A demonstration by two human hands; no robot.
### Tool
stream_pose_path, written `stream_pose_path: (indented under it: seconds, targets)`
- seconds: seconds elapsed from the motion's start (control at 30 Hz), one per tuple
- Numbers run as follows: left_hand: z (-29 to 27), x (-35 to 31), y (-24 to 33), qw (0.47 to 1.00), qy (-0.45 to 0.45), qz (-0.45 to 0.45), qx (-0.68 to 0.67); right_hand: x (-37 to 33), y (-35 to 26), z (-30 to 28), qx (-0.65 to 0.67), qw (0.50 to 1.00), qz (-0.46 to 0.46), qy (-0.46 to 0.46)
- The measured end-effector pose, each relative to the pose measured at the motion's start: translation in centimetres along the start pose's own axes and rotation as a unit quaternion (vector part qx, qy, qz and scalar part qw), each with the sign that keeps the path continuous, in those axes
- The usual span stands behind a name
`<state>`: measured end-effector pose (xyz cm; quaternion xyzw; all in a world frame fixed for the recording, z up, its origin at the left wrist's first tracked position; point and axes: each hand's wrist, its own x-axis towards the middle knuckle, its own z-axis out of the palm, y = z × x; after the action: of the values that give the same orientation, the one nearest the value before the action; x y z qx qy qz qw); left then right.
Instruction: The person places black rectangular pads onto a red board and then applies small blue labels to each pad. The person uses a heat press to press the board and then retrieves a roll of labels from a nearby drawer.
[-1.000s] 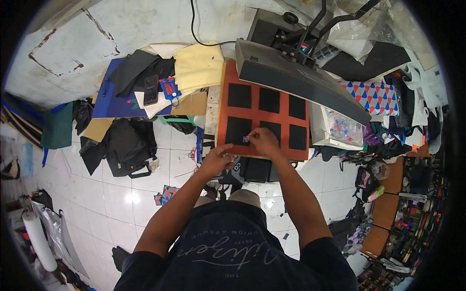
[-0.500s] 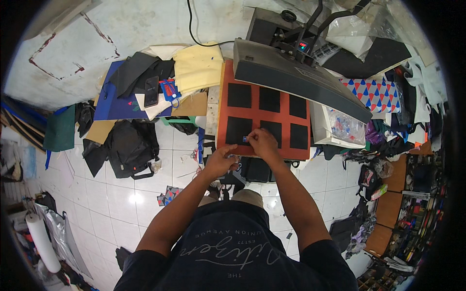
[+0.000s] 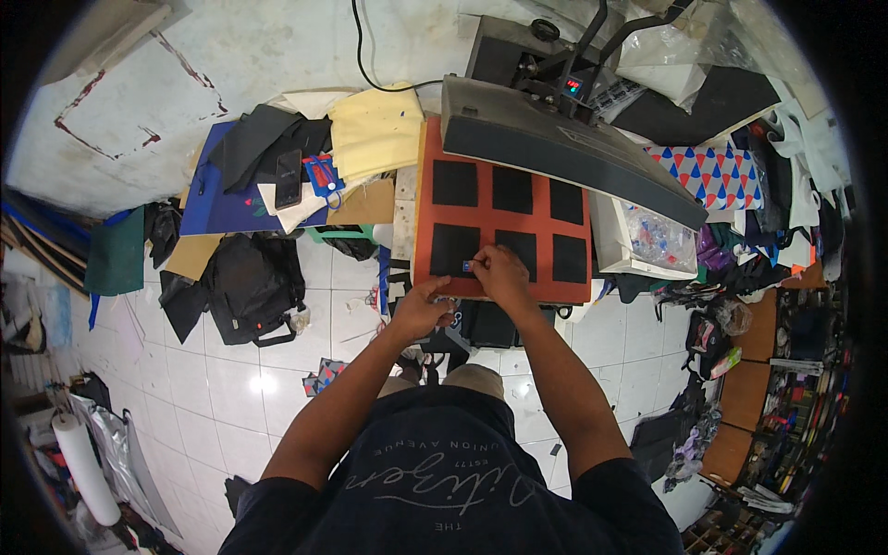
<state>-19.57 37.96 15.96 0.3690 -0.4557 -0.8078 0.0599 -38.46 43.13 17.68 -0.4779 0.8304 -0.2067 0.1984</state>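
Several black fabric squares (image 3: 454, 184) lie in two rows on the orange pad (image 3: 540, 220) of a heat press. My right hand (image 3: 502, 277) is over the near row, its fingertips pinching a small blue label (image 3: 468, 266) at the lower right part of the near-left square (image 3: 455, 242). At the pad's front left edge is my left hand (image 3: 423, 310). Its thumb is stretched toward the lower edge of that same square, and the other fingers are partly bent below the edge, apart from the thumb with nothing seen between them.
The press's grey upper plate (image 3: 560, 153) is raised and swung over the pad's back right. To the left lie yellow cloth (image 3: 375, 129), a phone (image 3: 289, 178) and a blue board (image 3: 217, 205). A white box of plastic bags (image 3: 647, 242) stands at the right; a black backpack (image 3: 252, 287) is on the floor.
The view has shifted very slightly. Both hands keep almost the same place, with the right fingertips still on the label and the left thumb by the near-left square.
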Motion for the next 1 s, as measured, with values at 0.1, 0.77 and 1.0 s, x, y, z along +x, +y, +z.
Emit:
stream_pose_path:
  seconds: [0.1,0.77,1.0]
  targets:
    - [-0.2,0.2,-0.4,1.000,0.003,-0.007,0.017,0.2,0.1,0.2,0.011,1.000,-0.006,0.010]
    - [0.0,-1.5,0.0,0.999,0.034,0.015,0.014,-0.7,0.7,-2.0,0.010,0.996,-0.015,0.084]
    - [0.7,-4.1,-0.2,0.992,0.050,-0.021,-0.117,-4.5,0.5,-2.6,0.059,0.998,0.010,0.025]
